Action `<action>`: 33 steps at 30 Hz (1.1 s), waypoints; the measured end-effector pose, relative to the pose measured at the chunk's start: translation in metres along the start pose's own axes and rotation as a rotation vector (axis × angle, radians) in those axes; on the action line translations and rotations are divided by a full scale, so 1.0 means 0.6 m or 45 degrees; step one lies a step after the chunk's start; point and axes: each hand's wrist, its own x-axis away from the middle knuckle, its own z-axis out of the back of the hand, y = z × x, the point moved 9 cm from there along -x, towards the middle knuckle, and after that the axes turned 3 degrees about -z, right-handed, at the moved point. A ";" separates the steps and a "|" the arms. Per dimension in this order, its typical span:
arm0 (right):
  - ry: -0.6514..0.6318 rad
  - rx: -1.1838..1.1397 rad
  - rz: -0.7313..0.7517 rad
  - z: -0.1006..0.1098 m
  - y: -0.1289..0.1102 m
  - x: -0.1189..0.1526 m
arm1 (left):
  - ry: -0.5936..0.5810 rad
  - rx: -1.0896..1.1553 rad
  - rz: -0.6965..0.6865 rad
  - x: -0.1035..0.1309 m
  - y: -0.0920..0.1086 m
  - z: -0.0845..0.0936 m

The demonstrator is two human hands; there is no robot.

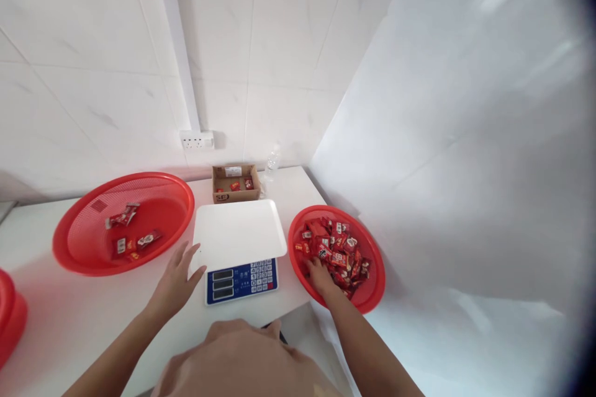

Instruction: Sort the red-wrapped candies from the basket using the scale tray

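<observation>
My left hand [176,281] is beside the left edge of a white scale [237,232], fingers apart and holding nothing. The scale has a blue panel with a keypad and dark displays, and its tray is bare. My right hand [320,276] reaches into the right red basket [376,285], among many red-wrapped packets [339,257]. Its fingertips are partly hidden by the packets, so what they hold is unclear. A larger red basket [181,223] on the left has a few similar packets [149,239] at its bottom.
A small cardboard box [236,196] with a few red packets stands behind the scale. Next to it is a clear plastic bottle [272,161]. Part of another red basket [12,316] shows at the left edge. A wall socket [196,139] is above the white table [93,322].
</observation>
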 end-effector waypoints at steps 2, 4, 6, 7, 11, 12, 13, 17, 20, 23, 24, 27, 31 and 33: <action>-0.057 0.038 -0.013 -0.005 -0.001 -0.001 | -0.010 0.007 -0.013 0.001 0.008 -0.003; -0.079 0.043 -0.013 -0.006 -0.006 -0.001 | -0.038 0.015 -0.029 0.005 0.015 -0.010; -0.058 0.003 -0.010 -0.001 -0.013 0.000 | -0.080 0.023 -0.051 0.008 0.020 -0.017; -0.038 -0.024 -0.016 0.003 -0.015 0.000 | -0.095 0.026 -0.062 0.009 0.022 -0.019; 0.103 -0.199 -0.071 0.030 -0.010 -0.001 | -0.067 0.047 -0.092 0.009 0.024 -0.008; 0.152 -0.259 -0.085 0.041 -0.006 -0.001 | -0.054 0.057 -0.084 0.008 0.022 -0.003; 0.203 -0.323 -0.099 0.054 -0.002 -0.002 | -0.048 0.073 -0.069 0.007 0.021 0.001; 0.361 -0.583 -0.152 0.108 -0.003 0.004 | -0.134 0.224 0.011 0.005 0.031 0.003; 0.370 -1.116 -0.185 0.129 -0.037 0.019 | -0.293 0.417 0.037 0.004 0.073 -0.012; 0.082 -1.607 -0.136 0.107 -0.129 0.040 | -0.491 0.664 0.075 0.004 0.137 -0.040; -0.066 -1.674 -0.112 0.093 -0.169 0.050 | -0.553 0.759 0.100 0.004 0.158 -0.052; -0.451 -1.702 -0.032 0.049 -0.276 0.088 | -0.608 1.016 0.114 -0.006 0.206 -0.078; -0.678 -1.650 0.040 0.014 -0.350 0.121 | -0.457 1.175 0.250 -0.028 0.185 -0.086; -0.735 -1.609 0.047 0.004 -0.361 0.124 | -0.427 1.266 0.373 -0.029 0.159 -0.084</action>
